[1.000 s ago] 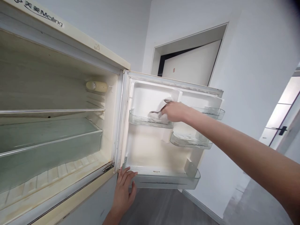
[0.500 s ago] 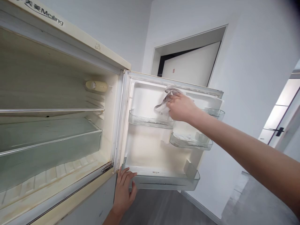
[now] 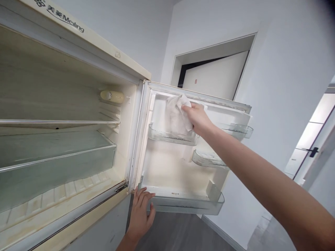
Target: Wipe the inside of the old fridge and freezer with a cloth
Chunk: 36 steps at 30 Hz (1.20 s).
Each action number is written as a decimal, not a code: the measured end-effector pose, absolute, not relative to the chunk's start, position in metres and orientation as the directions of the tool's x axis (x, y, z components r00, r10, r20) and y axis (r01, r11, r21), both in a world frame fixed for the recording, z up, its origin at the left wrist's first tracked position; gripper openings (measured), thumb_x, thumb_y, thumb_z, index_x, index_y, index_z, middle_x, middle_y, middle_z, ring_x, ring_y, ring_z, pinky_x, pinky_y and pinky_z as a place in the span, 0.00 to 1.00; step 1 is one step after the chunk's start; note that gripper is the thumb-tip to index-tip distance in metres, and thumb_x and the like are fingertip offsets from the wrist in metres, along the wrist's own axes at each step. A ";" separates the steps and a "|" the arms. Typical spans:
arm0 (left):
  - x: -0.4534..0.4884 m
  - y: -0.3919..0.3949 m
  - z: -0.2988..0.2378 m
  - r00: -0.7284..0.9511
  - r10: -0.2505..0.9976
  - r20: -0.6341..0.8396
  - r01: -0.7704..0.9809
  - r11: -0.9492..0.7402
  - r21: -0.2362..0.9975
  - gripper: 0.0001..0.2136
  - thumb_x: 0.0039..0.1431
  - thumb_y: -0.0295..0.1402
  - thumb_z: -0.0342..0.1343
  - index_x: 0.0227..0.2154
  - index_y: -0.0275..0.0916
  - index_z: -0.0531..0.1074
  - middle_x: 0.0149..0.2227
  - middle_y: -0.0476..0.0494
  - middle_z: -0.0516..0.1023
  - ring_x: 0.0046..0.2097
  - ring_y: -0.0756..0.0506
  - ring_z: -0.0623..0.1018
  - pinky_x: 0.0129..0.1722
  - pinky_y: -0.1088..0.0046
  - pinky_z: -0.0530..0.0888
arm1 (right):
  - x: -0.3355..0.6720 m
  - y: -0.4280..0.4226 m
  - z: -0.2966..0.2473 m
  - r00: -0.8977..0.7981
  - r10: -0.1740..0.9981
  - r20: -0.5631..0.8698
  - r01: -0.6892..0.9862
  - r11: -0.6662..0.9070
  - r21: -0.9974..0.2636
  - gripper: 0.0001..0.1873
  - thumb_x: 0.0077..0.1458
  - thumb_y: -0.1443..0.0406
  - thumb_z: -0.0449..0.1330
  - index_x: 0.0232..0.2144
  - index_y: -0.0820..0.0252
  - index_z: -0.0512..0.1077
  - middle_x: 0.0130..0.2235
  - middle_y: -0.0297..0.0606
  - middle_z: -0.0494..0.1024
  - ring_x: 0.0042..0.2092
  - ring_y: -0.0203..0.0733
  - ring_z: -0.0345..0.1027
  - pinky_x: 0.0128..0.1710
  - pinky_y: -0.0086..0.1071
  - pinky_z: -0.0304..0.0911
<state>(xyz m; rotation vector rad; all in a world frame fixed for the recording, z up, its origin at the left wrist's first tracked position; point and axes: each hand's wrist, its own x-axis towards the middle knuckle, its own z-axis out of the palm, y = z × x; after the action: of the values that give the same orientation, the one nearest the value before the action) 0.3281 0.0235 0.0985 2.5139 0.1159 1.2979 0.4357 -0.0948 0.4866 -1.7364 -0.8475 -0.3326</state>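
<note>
At fridge door (image 3: 166,164), cloth (image 3: 174,116) spread wider, seemingly

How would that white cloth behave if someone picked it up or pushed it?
The white cloth is probably floppy, since it drapes in folds. It seems light, held near one edge by the right hand. Pushed, it would likely crumple.

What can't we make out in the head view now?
Head view, all:
Part of fridge door: covered by cloth.
Middle door shelf, right end: hidden by right forearm.
Glass drawer, left end: cut off by picture's left edge.
Bottom door shelf, print: too small.
</note>
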 end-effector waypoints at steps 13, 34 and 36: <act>0.328 0.024 0.095 0.600 0.200 0.775 -0.085 -0.947 0.310 0.16 0.55 0.26 0.46 0.46 0.47 0.62 0.43 0.47 0.76 0.57 0.42 0.70 0.60 0.34 0.62 | 0.414 -0.035 0.466 0.644 0.645 0.410 0.471 0.088 -0.878 0.08 0.54 0.60 0.55 0.30 0.59 0.68 0.32 0.39 0.77 0.33 0.41 0.71 0.35 0.35 0.68; 0.331 0.021 0.096 0.575 0.193 0.795 -0.063 -0.959 0.278 0.16 0.54 0.26 0.48 0.45 0.46 0.62 0.41 0.46 0.76 0.56 0.41 0.70 0.59 0.35 0.64 | 0.421 -0.104 0.490 0.533 0.278 0.799 0.814 0.088 -0.573 0.23 0.60 0.52 0.43 0.48 0.56 0.66 0.47 0.39 0.75 0.50 0.45 0.68 0.49 0.41 0.65; 0.331 0.020 0.097 0.559 0.184 0.808 -0.063 -0.963 0.263 0.16 0.53 0.26 0.48 0.45 0.46 0.62 0.41 0.46 0.76 0.55 0.40 0.70 0.58 0.36 0.65 | 0.409 -0.098 0.477 0.379 0.376 0.846 0.921 -0.064 -0.384 0.25 0.60 0.51 0.44 0.54 0.55 0.63 0.53 0.39 0.72 0.54 0.46 0.65 0.53 0.43 0.61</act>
<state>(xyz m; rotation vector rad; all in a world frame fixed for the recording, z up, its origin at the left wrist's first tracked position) 0.3315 0.0203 0.0968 2.5341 0.0999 1.3586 0.4086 -0.0982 0.4770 -1.6388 -1.1722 -0.6829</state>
